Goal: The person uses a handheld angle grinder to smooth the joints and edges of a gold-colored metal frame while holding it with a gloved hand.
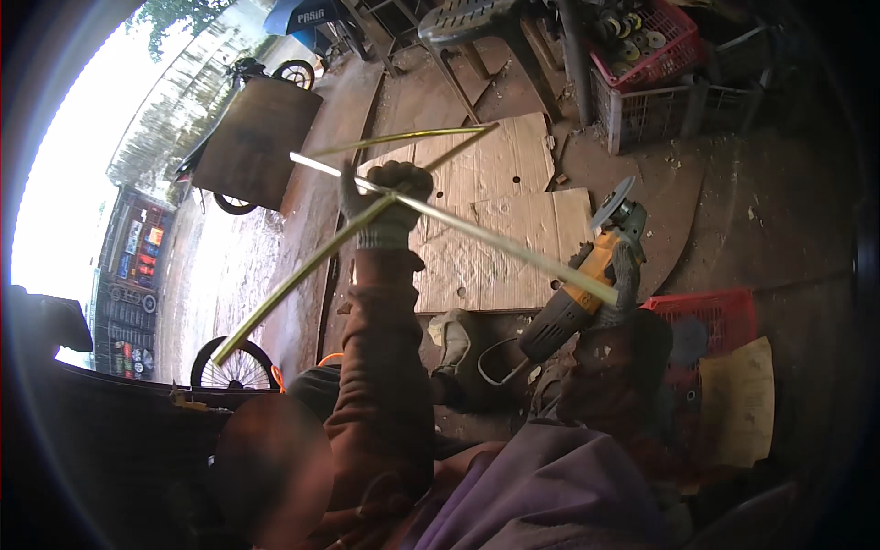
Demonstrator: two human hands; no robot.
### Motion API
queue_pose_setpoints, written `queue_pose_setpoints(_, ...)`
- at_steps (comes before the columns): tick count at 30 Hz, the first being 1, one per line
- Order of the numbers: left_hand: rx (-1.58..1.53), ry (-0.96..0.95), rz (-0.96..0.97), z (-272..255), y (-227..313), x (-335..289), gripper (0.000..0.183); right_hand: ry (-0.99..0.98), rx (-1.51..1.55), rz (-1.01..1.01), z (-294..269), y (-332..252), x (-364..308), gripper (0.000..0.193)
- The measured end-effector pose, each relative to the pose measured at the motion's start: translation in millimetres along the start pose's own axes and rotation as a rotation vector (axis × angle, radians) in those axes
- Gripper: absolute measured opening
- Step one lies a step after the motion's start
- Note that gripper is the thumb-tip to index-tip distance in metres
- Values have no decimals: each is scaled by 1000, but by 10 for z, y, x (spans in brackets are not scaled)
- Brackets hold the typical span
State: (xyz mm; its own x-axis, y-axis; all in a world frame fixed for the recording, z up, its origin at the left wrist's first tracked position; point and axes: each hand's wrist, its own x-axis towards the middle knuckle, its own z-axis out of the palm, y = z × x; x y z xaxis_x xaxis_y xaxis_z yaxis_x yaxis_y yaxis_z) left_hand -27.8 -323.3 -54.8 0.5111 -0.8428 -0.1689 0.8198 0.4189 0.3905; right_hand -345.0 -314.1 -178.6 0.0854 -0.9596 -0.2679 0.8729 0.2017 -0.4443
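holding crossed metallic bars point(495, 241): knit-gloved left grip point(401, 181)

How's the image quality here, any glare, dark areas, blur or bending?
Head view: the sky is blown out white; the wet ground glares; the lower left and right rim sink into darkness.
Head view: the round brownish shape is blurred, while the angle grinder is readable.
Head view: fisheye distortion curves straight edges toward the rim.

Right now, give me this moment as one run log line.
Left hand: gripping crossed gold-toned strips | Right hand: holding yellow-and-black angle grinder | Disc: apart from strips | Floor: flattened cardboard
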Motion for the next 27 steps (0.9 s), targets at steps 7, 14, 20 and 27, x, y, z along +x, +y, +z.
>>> queue_pose_setpoints(7,311,-284,-240,-395,1237,770,31,29,-101,-19,-10,-32,59,51)
queue_pose_setpoints(14,835,-14,445,131,1597,481,11,-56,-79,-32,-171,122,159,47)
queue_pose_setpoints(20,53,23,654,488,1884,202,32,-127,-56,41,-62,58,36,46)
queue_pose_setpoints(27,278,212,509,-146,1956,294,43,-81,-18,119,-85,63,70,54)
